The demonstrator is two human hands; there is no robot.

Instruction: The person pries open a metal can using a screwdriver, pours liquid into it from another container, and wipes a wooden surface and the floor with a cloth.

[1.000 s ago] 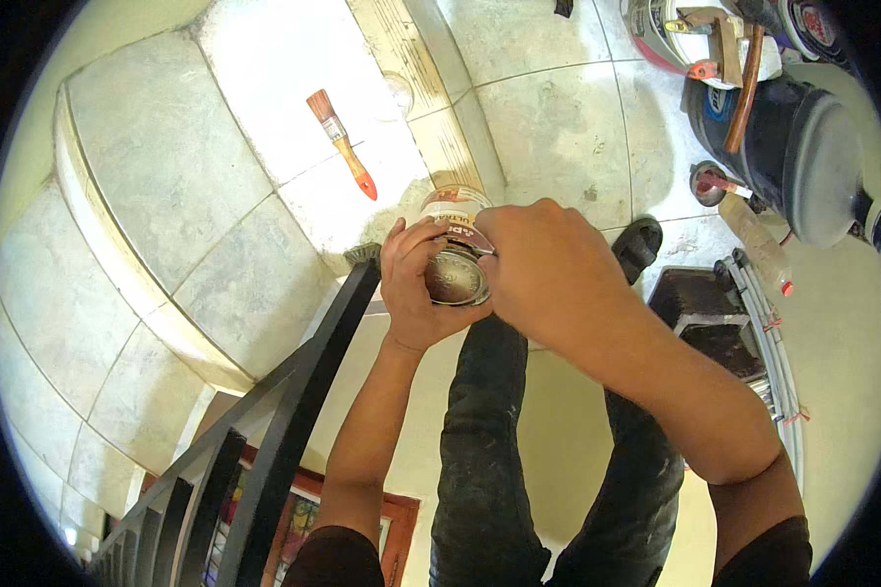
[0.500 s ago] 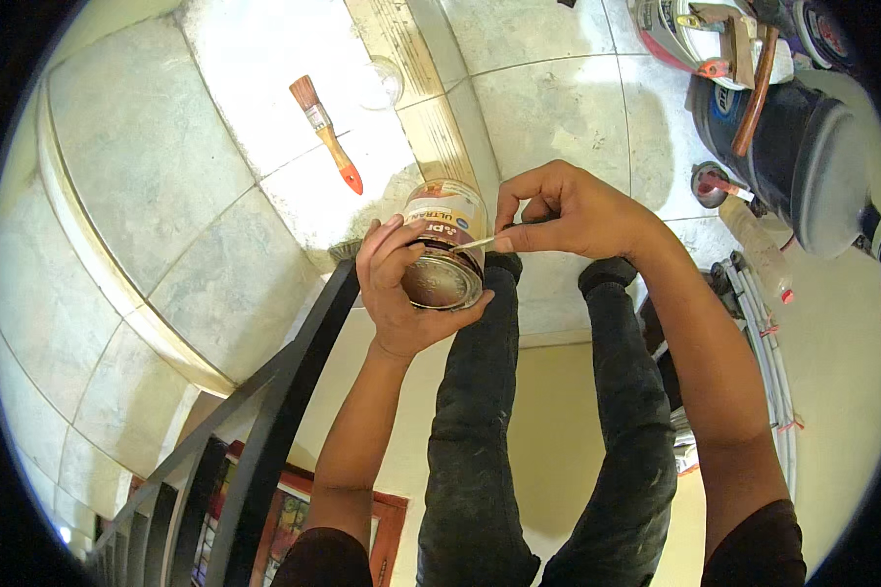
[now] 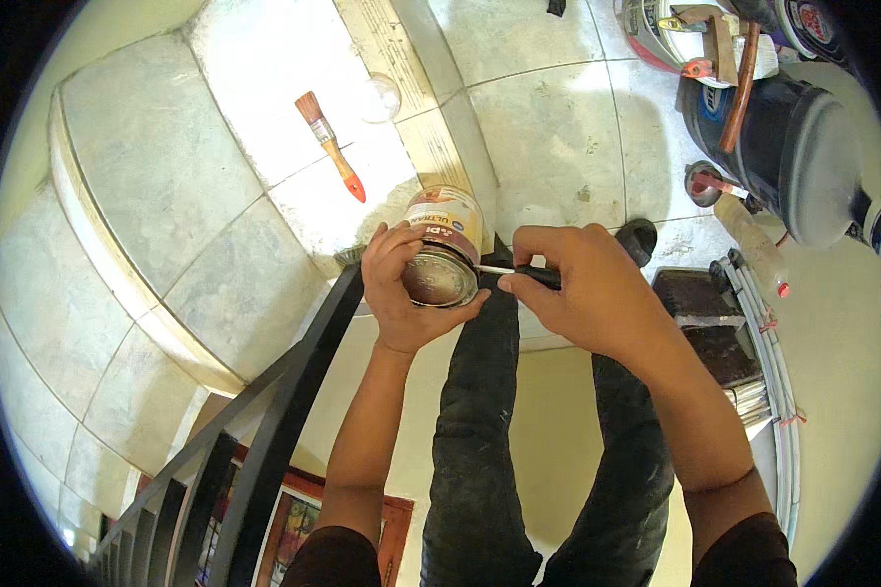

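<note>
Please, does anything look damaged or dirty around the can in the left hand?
Yes. Beyond the can, the cream strip beside the paintbrush has dark streaks, so its surface looks worn, and a floor tile to the right has brownish marks.

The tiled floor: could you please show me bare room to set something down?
Bare tiles lie left of the paintbrush, and between the yellowish step edge and dark jug. The upper right is crowded with a bucket and tools.

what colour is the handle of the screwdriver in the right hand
The screwdriver handle is black, seen best in the head view.
</note>
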